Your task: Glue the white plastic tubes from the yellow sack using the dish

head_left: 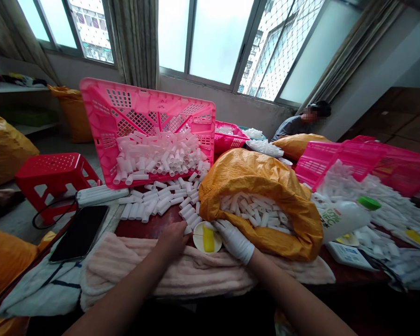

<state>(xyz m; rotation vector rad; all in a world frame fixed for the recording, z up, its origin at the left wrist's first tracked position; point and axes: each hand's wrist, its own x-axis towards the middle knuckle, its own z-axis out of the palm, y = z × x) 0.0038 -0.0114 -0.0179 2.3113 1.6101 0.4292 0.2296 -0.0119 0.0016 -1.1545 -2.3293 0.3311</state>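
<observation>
My bare left hand (173, 239) is closed, with a short white plastic tube (188, 230) at its fingertips, left of a round white disc. The disc (198, 242) carries a yellow strip (208, 239) and lies at the front of the table on a pinkish towel (203, 273). On its other side is my right hand (234, 240) in a white glove, fingers bent together by the disc's upper right edge; what they hold, if anything, is hidden. Just behind that hand gapes an orange woven sack (255, 170) full of white tubes (262, 212).
A pink basket (147, 100) lies tipped, spilling tubes onto the table. Left are a phone (80, 233) and a red stool (58, 170). A green-capped bottle (346, 217), a small white device (350, 255) and tube heaps stand right. Another person sits by the window.
</observation>
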